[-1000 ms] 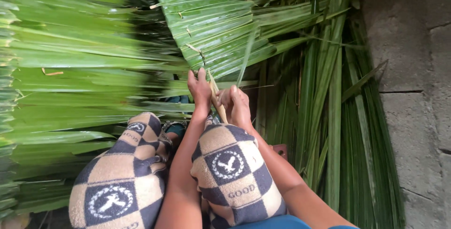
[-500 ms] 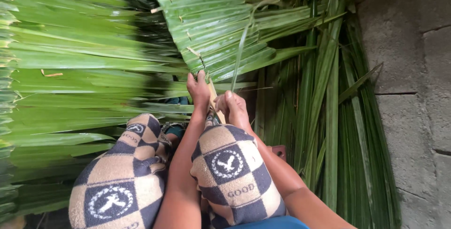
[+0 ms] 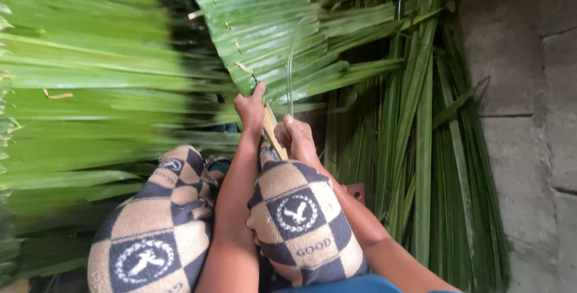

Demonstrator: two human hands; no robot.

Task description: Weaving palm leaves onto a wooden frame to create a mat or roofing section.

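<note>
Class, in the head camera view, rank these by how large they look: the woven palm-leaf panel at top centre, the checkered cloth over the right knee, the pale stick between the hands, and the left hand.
1. woven palm-leaf panel
2. checkered cloth, though nearness to the camera inflates it
3. and 4. left hand and pale stick: not ranked, since the stick is partly hidden.

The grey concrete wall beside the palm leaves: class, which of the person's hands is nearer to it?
Right. The right hand lies on the wall's side of the tan midrib; the left hand is on the far side of it, towards the woven palm fronds.
</note>
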